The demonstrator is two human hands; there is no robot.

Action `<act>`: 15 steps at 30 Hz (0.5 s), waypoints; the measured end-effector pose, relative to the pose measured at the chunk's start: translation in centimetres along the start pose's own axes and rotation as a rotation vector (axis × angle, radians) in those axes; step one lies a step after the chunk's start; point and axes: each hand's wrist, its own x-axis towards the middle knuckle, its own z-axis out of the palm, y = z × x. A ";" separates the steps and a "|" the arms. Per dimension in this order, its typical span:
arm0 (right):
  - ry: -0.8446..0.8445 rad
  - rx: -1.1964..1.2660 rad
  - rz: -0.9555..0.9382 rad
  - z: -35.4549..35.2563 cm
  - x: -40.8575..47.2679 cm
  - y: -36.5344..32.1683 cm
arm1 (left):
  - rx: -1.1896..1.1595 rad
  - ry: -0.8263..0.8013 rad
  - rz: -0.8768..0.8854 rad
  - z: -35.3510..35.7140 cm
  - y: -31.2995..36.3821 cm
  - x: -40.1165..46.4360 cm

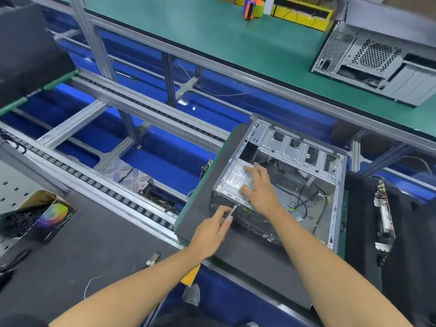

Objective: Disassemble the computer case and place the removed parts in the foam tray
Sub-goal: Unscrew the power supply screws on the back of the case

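- Right now the computer case (283,182) lies on its side with its open side up, on a dark foam mat (247,253) on a green board.
- Inside the case, in its near-left corner, sits a silver box (236,179) with a white label on top.
- Black wires (306,199) lie loose on the bare metal floor of the case.
- The right hand (257,185) rests flat on the silver box, and its grip is spread, with fingers straight and apart.
- The left hand (212,230) is just outside the near-left corner of the case, and its grip is pinching a thin metal tool (232,211).
- The tip of the tool touches the corner of the case, next to a panel full of small holes.
- To the right of the case stands a black foam tray (405,232), and a circuit board (384,218) stands on its edge in a slot of it.
- To the left, on the dark counter (94,244), is an open cardboard box (40,213) with dark little parts in it.
- A roller track (89,180) runs between that counter and the blue frame behind it.
- Far back on a green counter (212,31) sits another computer case (377,60) with its back toward us.
- A roll of tape (252,8) is on that counter too.
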 end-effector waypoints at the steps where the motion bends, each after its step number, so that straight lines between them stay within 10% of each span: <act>1: 0.001 -0.003 0.004 0.0 0.0 0.0 | 0.000 -0.016 0.002 0.0 0.0 0.1; 10: 0.018 -0.029 0.001 0.2 0.1 0.0 | 0.006 -0.050 0.009 0.1 -0.2 0.7; 15: 0.015 -0.037 0.001 0.3 0.1 0.2 | -0.408 -0.186 -0.110 -0.1 0.6 0.6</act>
